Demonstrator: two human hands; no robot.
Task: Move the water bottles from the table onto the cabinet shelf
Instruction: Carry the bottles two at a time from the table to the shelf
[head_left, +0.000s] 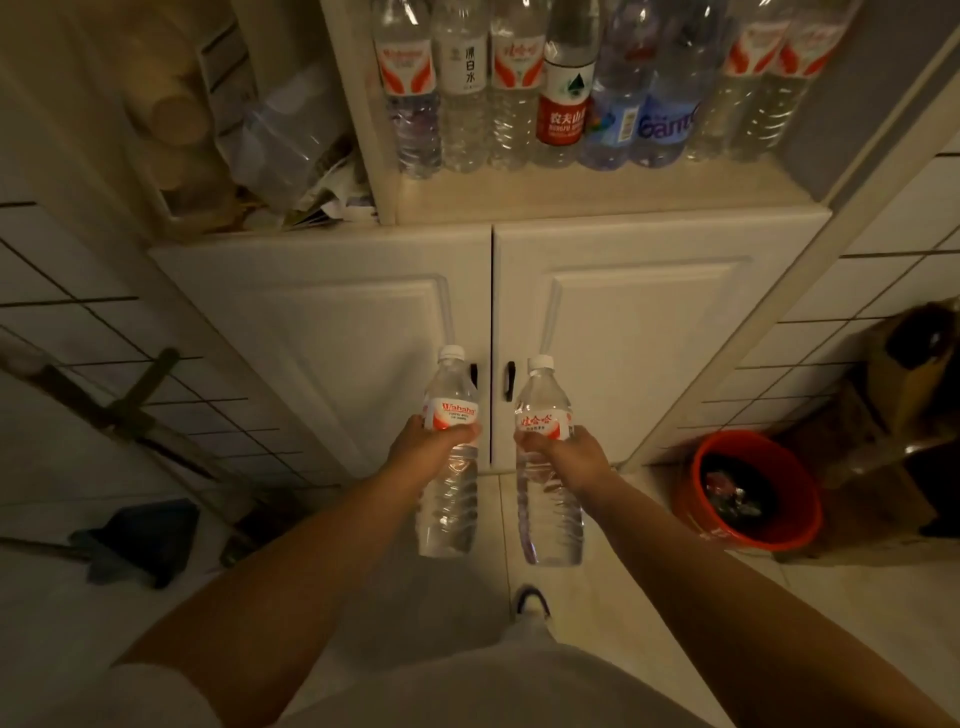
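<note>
Fingers (462, 434) of both my hands wrap mid-body around upright water bottles (449, 467), ready to lift to the cabinet shelf (597, 195) above them.

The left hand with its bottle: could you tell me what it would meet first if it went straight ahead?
Probably the left cabinet door, near its handle; the left hand points its bottle there, though depth is unclear.

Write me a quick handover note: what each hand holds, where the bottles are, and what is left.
Left hand: grips the left bottle around its label.
Right hand: grips the right bottle the same way.
Both bottles are upright, caps on, in front of the closed cabinet doors.
Done: a row of bottles already stands on the shelf.
Left: lift these two onto the shelf; the table is out of view.
</note>
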